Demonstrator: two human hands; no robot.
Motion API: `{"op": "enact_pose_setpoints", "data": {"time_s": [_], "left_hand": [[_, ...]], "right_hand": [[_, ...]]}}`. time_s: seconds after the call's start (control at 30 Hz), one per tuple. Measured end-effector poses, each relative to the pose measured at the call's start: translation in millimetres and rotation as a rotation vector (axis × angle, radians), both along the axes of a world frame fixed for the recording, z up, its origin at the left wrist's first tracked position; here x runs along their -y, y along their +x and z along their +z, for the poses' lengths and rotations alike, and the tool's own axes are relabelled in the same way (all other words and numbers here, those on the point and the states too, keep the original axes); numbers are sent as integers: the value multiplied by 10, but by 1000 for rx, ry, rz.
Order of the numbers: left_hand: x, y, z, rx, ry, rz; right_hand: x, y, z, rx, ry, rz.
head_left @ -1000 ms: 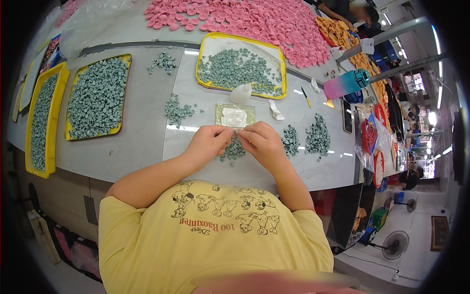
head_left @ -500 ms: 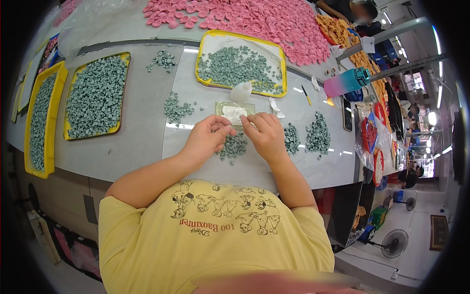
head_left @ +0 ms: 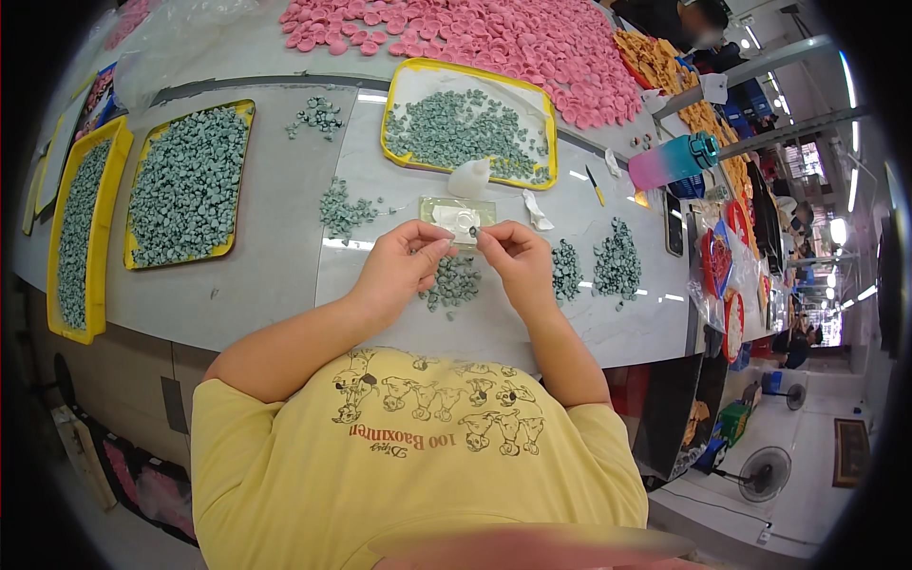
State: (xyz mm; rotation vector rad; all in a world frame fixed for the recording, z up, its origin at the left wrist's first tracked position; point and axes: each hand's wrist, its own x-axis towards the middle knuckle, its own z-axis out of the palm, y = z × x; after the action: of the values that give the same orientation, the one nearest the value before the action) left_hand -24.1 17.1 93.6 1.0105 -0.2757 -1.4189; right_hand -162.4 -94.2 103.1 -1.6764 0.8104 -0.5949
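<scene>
Between the thumb and forefinger of my right hand [head_left: 519,268] is a small dark green piece [head_left: 473,231]. My left hand [head_left: 404,264] is closed in a pinch facing it; whatever its fingertips hold is too small to make out. Both hands hover at the near edge of a flat, pale, translucent block [head_left: 458,211] with a whitish patch on it. Below and between the hands lies a pile of small grey-green pieces [head_left: 453,283]. Just behind the block stands a white squeeze bottle [head_left: 468,178].
Farther back is a yellow-rimmed tray [head_left: 388,128] of green pieces. More fill a yellow tray [head_left: 249,142] and a yellow bin [head_left: 103,256] at left. Pink cup-shaped pieces [head_left: 456,38] cover the back. At right are a craft knife [head_left: 595,185], bottle [head_left: 673,161] and phone [head_left: 674,224].
My right hand has turned slightly and its fingers have drawn together, so the dark green piece now shows at its fingertips. My left hand has barely moved.
</scene>
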Motion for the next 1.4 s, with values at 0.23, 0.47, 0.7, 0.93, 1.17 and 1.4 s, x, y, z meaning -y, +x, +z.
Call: {"op": "enact_pose_setpoints", "data": {"time_s": [0.23,0.47,0.7,0.93,1.17,1.4], "left_hand": [[2,1,-27,-120,19,5],[14,0,-68,-293,-23,-72],[13,-38,-68,-367,-52,-113],[-4,-47,-87,-331,-55,-119],[-23,-41,-39,-92,-137,-105],[-38,-103,-15,492,-164,-28]], "right_hand": [[-79,16,43,78,506,34],[-121,4,-28,89,317,21],[-68,11,-42,167,-775,115],[-76,-6,36,126,-1087,238],[-57,2,71,179,-1075,286],[-105,-12,13,186,-876,182]]}}
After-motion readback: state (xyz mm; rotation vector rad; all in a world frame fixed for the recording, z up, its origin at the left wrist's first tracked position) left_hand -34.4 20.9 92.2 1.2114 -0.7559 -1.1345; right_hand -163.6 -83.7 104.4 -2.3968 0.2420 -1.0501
